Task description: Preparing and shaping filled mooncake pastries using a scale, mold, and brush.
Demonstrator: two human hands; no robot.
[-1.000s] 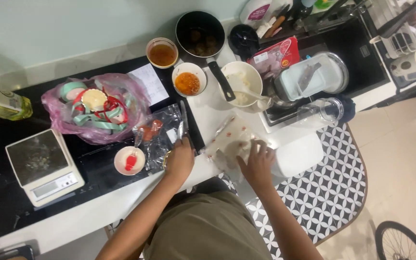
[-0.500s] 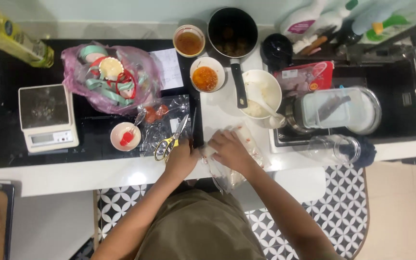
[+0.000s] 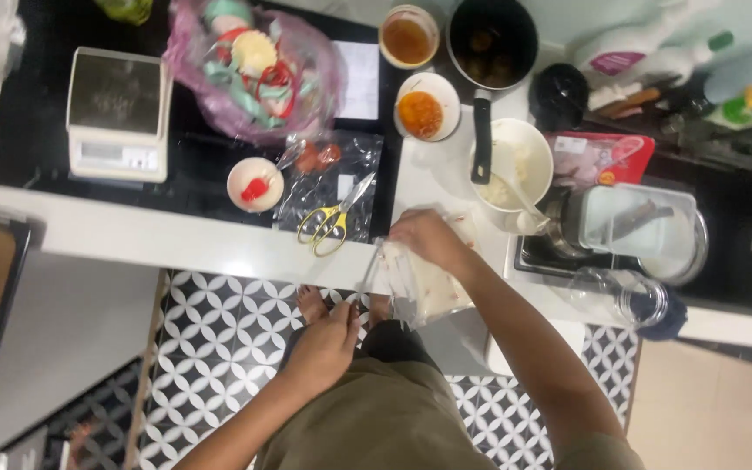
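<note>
From the head camera, the right hand gripped the top of a clear plastic bag with pale contents, held at the counter's front edge. The left hand, below the edge over the patterned floor, pinched a thin strip running up to the bag. Yellow-handled scissors lay near on the counter, beside a small bowl.
</note>
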